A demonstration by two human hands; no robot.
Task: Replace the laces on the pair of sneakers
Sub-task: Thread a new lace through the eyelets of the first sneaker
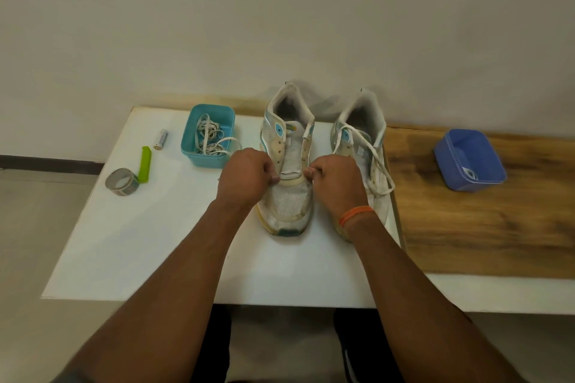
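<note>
1. A white rectangular table top (155, 242) lies under the fingers of the left hand (245, 176) and the right hand (337, 182).
2. A small silver cylindrical battery (161, 139) lies well left of the left fingers and farther away than them.
3. A lime-green flat plastic strip (145, 164) lies farther left, nearly level with those fingers.
4. A grey roll of adhesive tape (121, 182) lies flat, farthest left, just beside the strip's near end.
5. A brown wood-grain board (482, 227) stretches right of the right fingers.
6. A blue rectangular plastic tub (469, 160) sits on that board, well right of the right fingers, with something small and white inside.
7. A plain off-white wall (280, 9) rises beyond all the fingers.
</note>
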